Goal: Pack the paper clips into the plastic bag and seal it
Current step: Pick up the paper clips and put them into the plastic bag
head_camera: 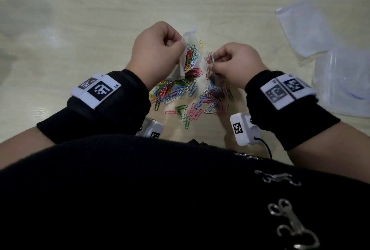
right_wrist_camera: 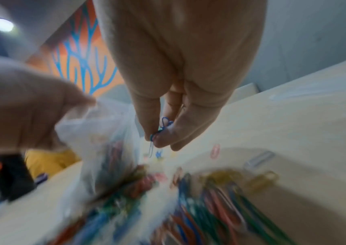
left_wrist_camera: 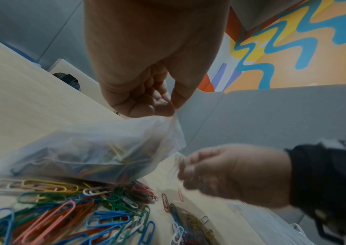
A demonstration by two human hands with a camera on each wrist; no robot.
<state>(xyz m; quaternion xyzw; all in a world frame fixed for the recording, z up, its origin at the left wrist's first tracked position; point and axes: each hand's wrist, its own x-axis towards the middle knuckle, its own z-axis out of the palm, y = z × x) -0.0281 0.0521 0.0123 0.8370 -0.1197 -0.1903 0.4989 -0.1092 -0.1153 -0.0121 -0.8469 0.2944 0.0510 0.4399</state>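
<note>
My left hand [head_camera: 158,47] pinches the top edge of a small clear plastic bag [head_camera: 188,57], which hangs open and holds several coloured paper clips. In the left wrist view the bag [left_wrist_camera: 96,152] sags onto the table with thumb and forefinger gripping its rim. My right hand [head_camera: 230,63] is just right of the bag mouth and pinches a small bunch of paper clips [head_camera: 210,58]; the right wrist view shows blue and green clips [right_wrist_camera: 159,131] between its fingertips. A loose pile of coloured paper clips [head_camera: 180,93] lies on the table below both hands.
Spare clear plastic bags [head_camera: 306,29] lie at the right of the pale wooden table [head_camera: 80,19], with a clear plastic container [head_camera: 344,81] nearer me. A grey partition [left_wrist_camera: 272,116] stands behind the table. My dark clothing covers the near edge.
</note>
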